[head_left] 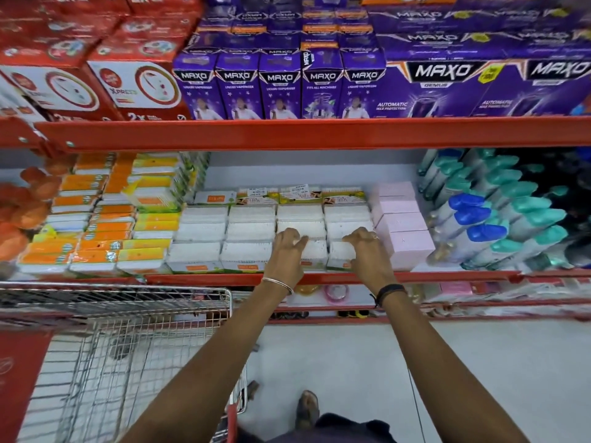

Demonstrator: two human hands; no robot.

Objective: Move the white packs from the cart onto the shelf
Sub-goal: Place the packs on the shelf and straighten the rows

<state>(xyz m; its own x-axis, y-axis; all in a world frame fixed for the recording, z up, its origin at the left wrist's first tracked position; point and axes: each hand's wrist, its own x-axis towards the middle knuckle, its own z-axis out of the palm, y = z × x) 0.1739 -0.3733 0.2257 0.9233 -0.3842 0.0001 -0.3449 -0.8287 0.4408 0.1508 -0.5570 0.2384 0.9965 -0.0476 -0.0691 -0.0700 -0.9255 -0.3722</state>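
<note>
Both hands on the shelf (319,276), at the front row of white packs (249,231). Left hand (287,247) curled over the top of one front pack, fingers bent, pressing rather than clamping. Right hand (364,247) likewise hooked over the neighbouring pack. Probably squaring the row flush with the shelf lip; true hold versus mere push not clear from above. Cart (128,314) at lower left, basket apparently without packs. Pink boxes (403,225) just beside the row.

Purple boxes (319,91) above pink boxes (404,231)
</note>
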